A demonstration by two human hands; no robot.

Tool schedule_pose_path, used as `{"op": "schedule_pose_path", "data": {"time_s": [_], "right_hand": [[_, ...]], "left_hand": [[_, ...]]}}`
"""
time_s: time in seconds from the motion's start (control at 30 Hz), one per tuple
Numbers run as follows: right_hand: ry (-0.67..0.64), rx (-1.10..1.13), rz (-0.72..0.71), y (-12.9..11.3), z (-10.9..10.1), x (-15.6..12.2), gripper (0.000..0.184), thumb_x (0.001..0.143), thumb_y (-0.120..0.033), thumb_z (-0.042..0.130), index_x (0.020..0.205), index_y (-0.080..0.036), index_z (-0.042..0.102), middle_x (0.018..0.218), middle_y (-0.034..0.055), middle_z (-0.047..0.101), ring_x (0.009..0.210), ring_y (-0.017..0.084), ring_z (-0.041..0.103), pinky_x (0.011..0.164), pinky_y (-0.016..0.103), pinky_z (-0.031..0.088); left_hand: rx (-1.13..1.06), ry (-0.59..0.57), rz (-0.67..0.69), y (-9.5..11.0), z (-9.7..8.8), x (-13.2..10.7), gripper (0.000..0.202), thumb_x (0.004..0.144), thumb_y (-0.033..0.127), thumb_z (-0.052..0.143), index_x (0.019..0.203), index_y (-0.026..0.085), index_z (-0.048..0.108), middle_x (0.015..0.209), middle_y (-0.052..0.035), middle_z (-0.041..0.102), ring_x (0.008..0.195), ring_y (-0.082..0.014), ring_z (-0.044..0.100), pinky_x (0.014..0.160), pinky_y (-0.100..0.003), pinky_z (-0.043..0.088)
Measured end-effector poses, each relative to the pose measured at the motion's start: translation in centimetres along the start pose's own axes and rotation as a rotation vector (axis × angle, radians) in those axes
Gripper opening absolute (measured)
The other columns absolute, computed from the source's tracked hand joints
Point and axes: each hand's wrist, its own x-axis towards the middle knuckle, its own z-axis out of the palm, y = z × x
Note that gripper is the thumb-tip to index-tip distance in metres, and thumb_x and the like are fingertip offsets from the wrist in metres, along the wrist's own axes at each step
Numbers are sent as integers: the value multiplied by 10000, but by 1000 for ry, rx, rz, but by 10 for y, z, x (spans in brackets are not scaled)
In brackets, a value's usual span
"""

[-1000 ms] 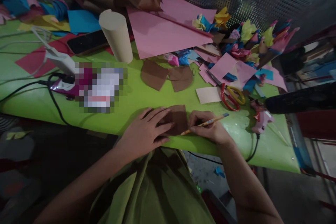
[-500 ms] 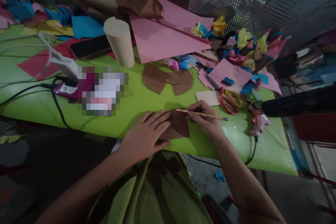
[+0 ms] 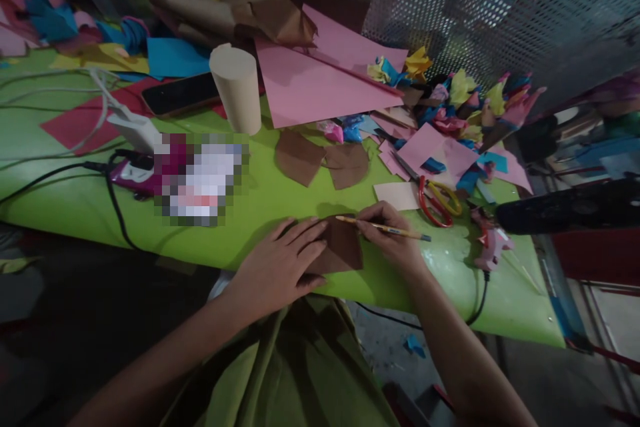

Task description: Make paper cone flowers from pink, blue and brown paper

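Note:
A brown paper piece (image 3: 343,250) lies at the front edge of the green table. My left hand (image 3: 280,267) rests flat across its left side, fingers stretched out, hiding that part. In my right hand (image 3: 393,233) is a yellow pencil (image 3: 385,228), held in a pinch with its tip over the paper's upper edge. Whether the tip touches the paper I cannot tell. Beyond the hands lie a cut brown paper piece (image 3: 299,157) and a second brown piece (image 3: 347,165) beside it.
Scissors (image 3: 437,200) with red and yellow handles lie right of a pale card (image 3: 397,196). A pink glue gun (image 3: 493,240) is at the right, its cord over the front edge. A cream paper cylinder (image 3: 237,90) stands behind. Pink sheets (image 3: 315,83) and a phone (image 3: 180,93) lie further back.
The whole view has shifted slightly, with the table lower in the picture. Both hands keep about the same place on the paper, and the pencil tip stays near its upper edge.

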Motion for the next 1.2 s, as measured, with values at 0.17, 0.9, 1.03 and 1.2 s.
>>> {"op": "schedule_pose_path", "data": {"time_s": [0.17, 0.9, 1.03, 1.2], "right_hand": [[-54, 5, 30, -5, -4, -3, 130, 798, -293, 714, 742, -214, 627, 677, -5, 643, 596, 141, 554, 543, 254, 410], [-439, 23, 43, -17, -16, -16, 166, 802, -310, 710, 695, -199, 649, 639, 3, 638, 581, 146, 531, 534, 265, 387], [-451, 26, 48, -16, -17, -16, 191, 806, -343, 722, 695, -203, 654, 647, 6, 643, 580, 146, 529, 520, 265, 383], [-299, 139, 63, -10, -15, -15, 239, 797, -435, 759, 749, -219, 667, 712, 19, 675, 620, 163, 572, 542, 279, 428]], "left_hand": [[-16, -8, -6, 0, -1, 0, 493, 994, 517, 472, 1367, 203, 548, 1600, -61, 434, 1476, -233, 378, 1212, -441, 254], [-43, 20, -2, -1, 0, 0, 489, 982, 516, 506, 1327, 180, 593, 1586, -86, 452, 1459, -251, 407, 1210, -450, 271], [-58, 22, 3, 0, -3, 1, 464, 1006, 482, 461, 1329, 177, 593, 1580, -90, 459, 1456, -258, 412, 1204, -463, 287], [-62, 45, -12, 2, -3, 2, 369, 1010, 328, 453, 1314, 178, 597, 1547, -89, 502, 1442, -258, 431, 1196, -472, 310]]}}
